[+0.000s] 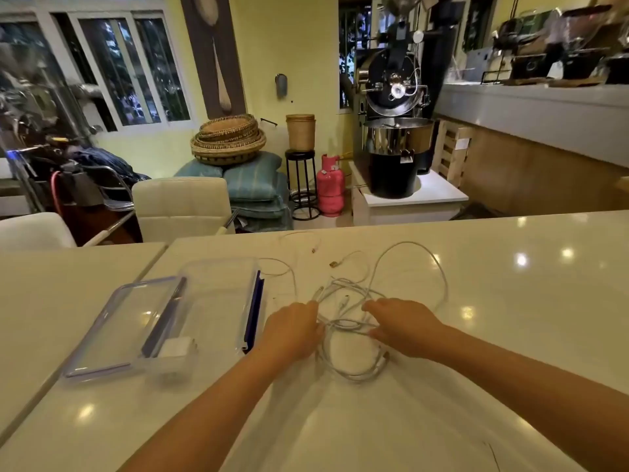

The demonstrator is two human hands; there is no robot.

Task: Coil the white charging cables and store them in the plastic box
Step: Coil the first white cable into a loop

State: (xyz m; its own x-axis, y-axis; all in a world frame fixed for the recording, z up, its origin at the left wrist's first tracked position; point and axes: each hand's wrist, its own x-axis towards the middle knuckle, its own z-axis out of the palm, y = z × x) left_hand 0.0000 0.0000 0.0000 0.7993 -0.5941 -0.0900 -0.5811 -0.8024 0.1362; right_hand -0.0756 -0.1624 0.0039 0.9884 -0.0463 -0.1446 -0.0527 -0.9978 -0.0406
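Observation:
A tangle of white charging cables [354, 301] lies on the white table, with loops reaching back to about the table's middle. My left hand [292, 330] rests on the tangle's left side, fingers pinched on a strand. On the right side, my right hand [401, 327] curls its fingers over the cables. The clear plastic box [218, 267] stands open to the left of my hands, blue clips on its sides, and a white charger plug [177, 347] shows at its near end. Its clear lid [105, 335] lies flat beside it, further left.
Two thinner loose cables [299, 238] lie toward the table's far edge. A seam [149, 264] between two tabletops runs left of the box. White chairs [180, 206] stand behind the table, with cushions, baskets, a pink gas cylinder and a coffee roaster beyond.

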